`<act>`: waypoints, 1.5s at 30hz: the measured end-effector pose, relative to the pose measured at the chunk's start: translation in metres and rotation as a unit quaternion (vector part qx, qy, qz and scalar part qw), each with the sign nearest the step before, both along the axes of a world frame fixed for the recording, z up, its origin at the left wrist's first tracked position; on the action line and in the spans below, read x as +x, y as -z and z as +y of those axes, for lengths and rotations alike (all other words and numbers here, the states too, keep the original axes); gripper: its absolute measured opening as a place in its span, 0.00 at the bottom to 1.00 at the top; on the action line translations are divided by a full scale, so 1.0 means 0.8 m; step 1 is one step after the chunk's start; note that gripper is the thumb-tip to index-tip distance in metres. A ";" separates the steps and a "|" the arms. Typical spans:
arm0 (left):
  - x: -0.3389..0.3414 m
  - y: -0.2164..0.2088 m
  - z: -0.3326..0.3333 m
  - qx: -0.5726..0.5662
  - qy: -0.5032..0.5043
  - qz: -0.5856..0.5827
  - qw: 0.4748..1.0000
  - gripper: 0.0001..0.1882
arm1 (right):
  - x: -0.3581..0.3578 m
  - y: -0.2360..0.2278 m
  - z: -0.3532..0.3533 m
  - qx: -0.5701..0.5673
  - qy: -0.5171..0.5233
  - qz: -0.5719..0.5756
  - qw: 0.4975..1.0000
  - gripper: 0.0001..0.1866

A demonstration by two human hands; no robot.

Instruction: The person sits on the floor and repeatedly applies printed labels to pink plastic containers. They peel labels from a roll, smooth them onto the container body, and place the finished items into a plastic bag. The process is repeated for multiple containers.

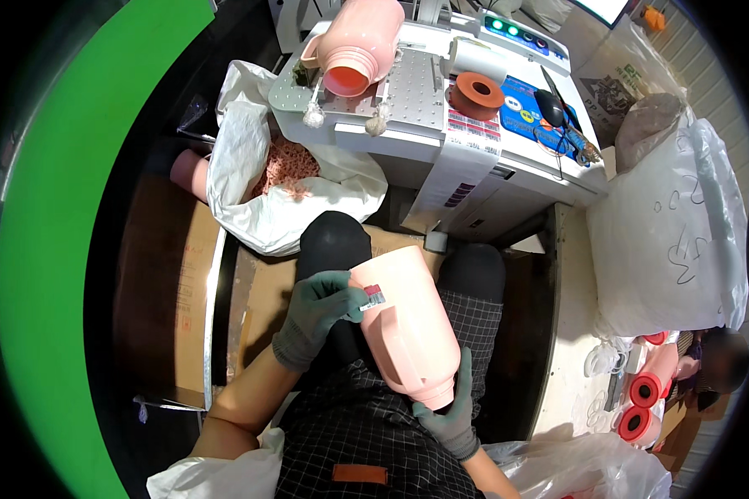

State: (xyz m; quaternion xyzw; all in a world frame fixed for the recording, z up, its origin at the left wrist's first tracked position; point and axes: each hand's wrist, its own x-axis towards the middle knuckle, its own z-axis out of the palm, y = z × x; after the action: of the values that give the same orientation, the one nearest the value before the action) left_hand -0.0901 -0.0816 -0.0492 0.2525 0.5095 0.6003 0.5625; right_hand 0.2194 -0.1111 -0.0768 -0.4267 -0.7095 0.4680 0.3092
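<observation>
Over my lap lies a pink plastic jug body (409, 308), tilted, its handle (386, 346) facing up and its threaded neck toward me. My gloved right hand (453, 422) is wrapped around the neck end from below. At the wide end, my gloved left hand (314, 314) pinches a small red-and-white sticker (374, 296) against the jug's side, above the handle. Whether the sticker is fully stuck down cannot be seen. Another pink jug (361, 41) rests on its side on the perforated plate of a white machine, its open mouth toward me.
A sticker strip (459, 170) hangs off the machine's front (520, 179), near a brown tape roll (477, 95) and a white roll (478, 60). A white sack (250, 200) holds pink scraps. Bulky plastic bags (670, 241) and pink parts (647, 391) stand at the right.
</observation>
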 end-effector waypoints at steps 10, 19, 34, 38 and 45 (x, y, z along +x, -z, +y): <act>0.007 0.006 0.003 -0.013 -0.065 0.328 0.942 0.11 | 0.004 0.024 -0.006 0.036 -0.025 -0.051 0.998 0.65; -0.016 0.029 0.002 0.217 -0.023 0.498 0.839 0.22 | -0.006 0.002 0.001 0.143 -0.036 -0.103 0.984 0.65; -0.209 -0.091 0.297 0.169 -0.006 0.934 0.314 0.15 | -0.003 -0.102 0.163 0.133 0.140 0.262 0.946 0.55; -0.129 -0.151 0.229 0.406 -0.081 0.841 0.347 0.08 | -0.030 -0.121 0.214 0.297 0.170 0.091 0.935 0.51; -0.038 -0.143 -0.052 0.442 -0.069 0.663 0.600 0.10 | -0.223 -0.178 0.308 0.430 0.087 -0.157 0.885 0.49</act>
State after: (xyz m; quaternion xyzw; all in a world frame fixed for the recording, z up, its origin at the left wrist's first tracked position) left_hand -0.1204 -0.1235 0.0651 0.7633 0.4310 0.4563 -0.1531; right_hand 0.0409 0.1355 0.0655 -0.3798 -0.8406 0.0156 0.3858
